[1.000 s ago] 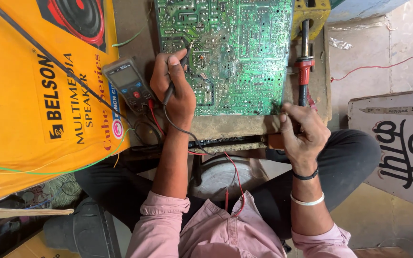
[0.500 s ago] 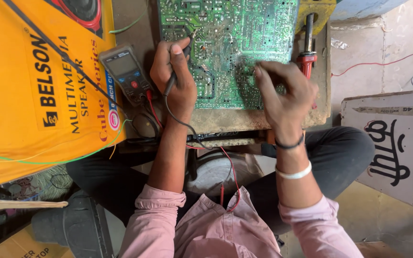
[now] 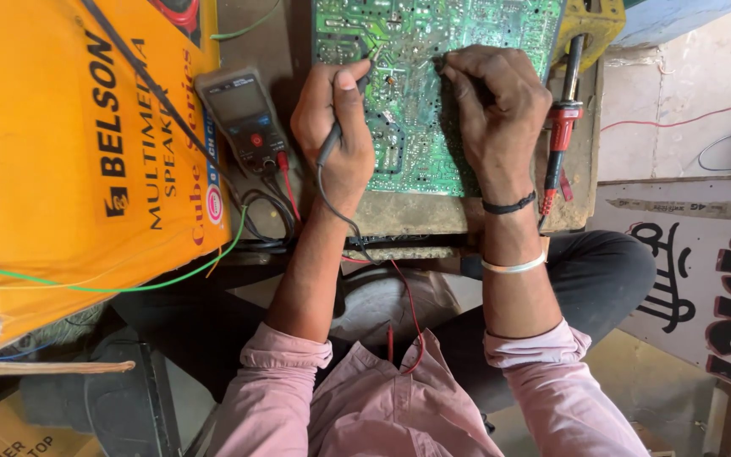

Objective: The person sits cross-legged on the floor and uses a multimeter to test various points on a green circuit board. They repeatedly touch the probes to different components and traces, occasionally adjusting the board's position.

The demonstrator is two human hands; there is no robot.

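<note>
Pressing a black probe (image 3: pixel 332 140) onto the green circuit board (image 3: pixel 408 93), left hand (image 3: pixel 336 127) grip clenched around it; right hand (image 3: pixel 492 106) pinches another probe, mostly hidden, against the board. Multimeter (image 3: pixel 243 118) lies just left, board on the table (image 3: pixel 399 211).

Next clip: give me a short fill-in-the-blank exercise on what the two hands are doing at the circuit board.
1. Both hands rest on a circuit board whose colour is ____.
2. The left hand grips a black ____ with a cable trailing from it.
3. Beside the left hand lies a grey handheld ____ with a screen.
4. The red-handled tool lies on the ____ side of the right hand.

Missing words: green; probe; multimeter; right
</note>
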